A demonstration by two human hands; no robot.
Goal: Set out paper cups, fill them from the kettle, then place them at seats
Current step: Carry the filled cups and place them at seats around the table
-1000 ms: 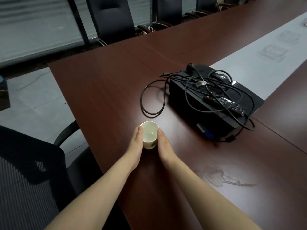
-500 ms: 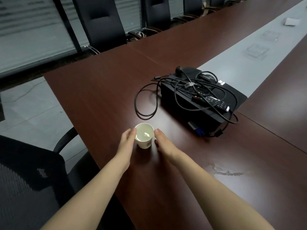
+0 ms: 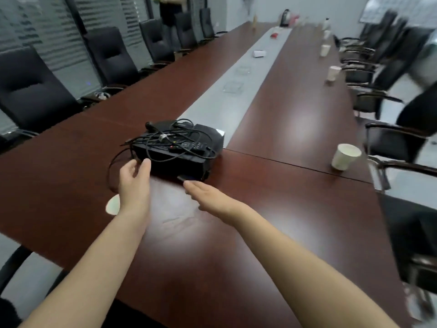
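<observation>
Both your left hand (image 3: 134, 183) and right hand (image 3: 209, 196) hold nothing, fingers loose, above the table (image 3: 295, 200). One paper cup (image 3: 113, 204) sits on it just beside your left wrist, partly hidden.

White paper cup (image 3: 345, 157), reddish-brown table (image 3: 295, 129), grey centre strip (image 3: 227, 107), black projector (image 3: 179, 167)

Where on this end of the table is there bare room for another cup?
Bare wood lies between the right hand and the right-edge cup, and left of the black box. Crowded around that box: cables trail beside the left hand.
</observation>
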